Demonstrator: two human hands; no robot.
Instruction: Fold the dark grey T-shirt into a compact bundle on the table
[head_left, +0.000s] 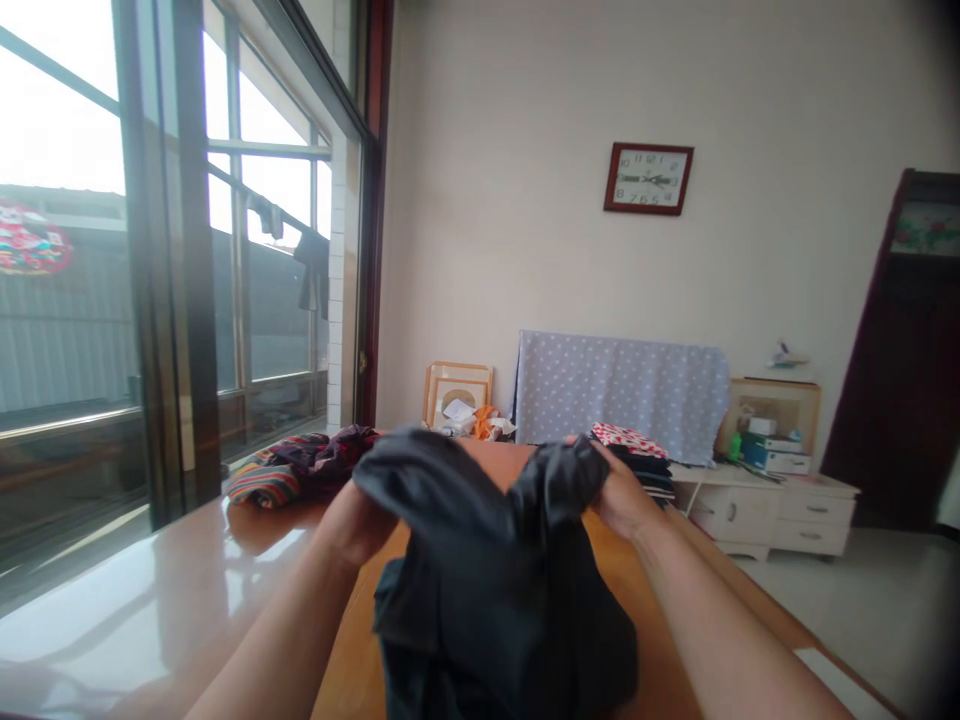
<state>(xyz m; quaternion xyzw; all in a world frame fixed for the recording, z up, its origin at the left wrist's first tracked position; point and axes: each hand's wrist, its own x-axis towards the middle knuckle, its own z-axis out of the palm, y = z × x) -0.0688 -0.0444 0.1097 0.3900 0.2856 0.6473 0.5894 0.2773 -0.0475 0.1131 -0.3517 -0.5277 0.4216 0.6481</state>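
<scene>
A black garment (502, 590) is lifted in front of me, its lower part hanging down over the wooden table. My left hand (362, 522) grips its upper left part, with the fingers mostly hidden behind the cloth. At the upper right, my right hand (619, 490) is closed on a bunched part of the same garment. Between the two hands the cloth sags in a dip. Some blur covers the fabric, and whether it is a shirt or trousers I cannot tell.
A heap of striped and dark clothes (281, 470) lies on the table (262, 570) by the window. Folded clothes (637, 460) are stacked at the far right. Beyond stand a white cabinet (810, 508) and something draped with a dotted blue cloth (622, 395).
</scene>
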